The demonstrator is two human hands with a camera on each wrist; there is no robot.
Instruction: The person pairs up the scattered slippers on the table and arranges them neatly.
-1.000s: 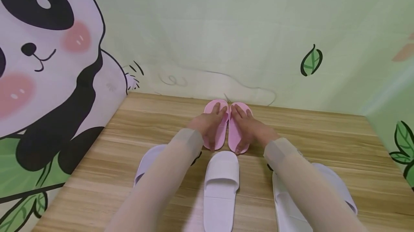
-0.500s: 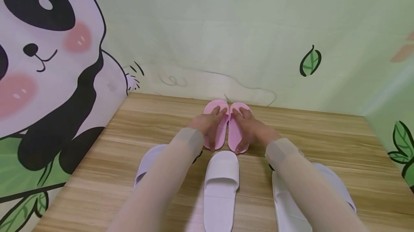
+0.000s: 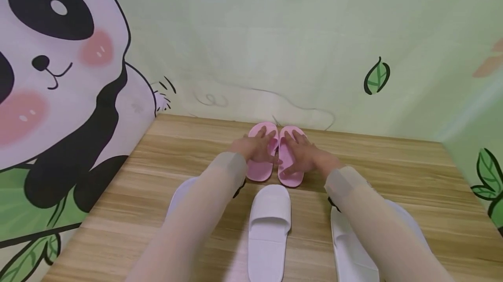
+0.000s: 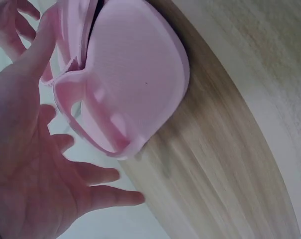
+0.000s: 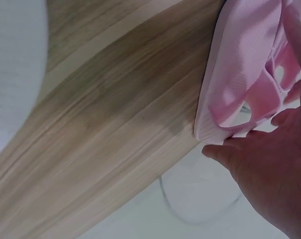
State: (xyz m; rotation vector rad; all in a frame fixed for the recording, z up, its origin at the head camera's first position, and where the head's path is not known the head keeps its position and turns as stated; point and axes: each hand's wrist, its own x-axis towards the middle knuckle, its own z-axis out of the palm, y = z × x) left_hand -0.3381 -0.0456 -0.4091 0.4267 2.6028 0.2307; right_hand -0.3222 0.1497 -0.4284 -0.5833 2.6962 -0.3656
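Change: both hands had slid back from the slippers' toe ends toward the middle, fingers spreading flatter, while the pair stayed against the wall.
Head view: the left hand (image 3: 257, 147) lay with straight fingers on the left pink slipper (image 3: 260, 169), and the right hand (image 3: 300, 153) likewise on the right pink slipper (image 3: 291, 173). The pair sat side by side, touching, toes at the foot of the panda wall (image 3: 251, 55), on the wooden floor (image 3: 393, 173). A white slipper (image 3: 269, 225) lay just behind them.
Left wrist view: the palm (image 4: 26, 169) was spread, fingers relaxed, just beside the slipper's strap (image 4: 98, 107); nothing was gripped.
Right wrist view: straight fingers (image 5: 230, 152) touched the slipper's edge (image 5: 240, 74).
Doing it well: even, light pressure from flat fingers would probably keep the two heels level and the inner edges touching; pushing one side harder risked skewing the pair.
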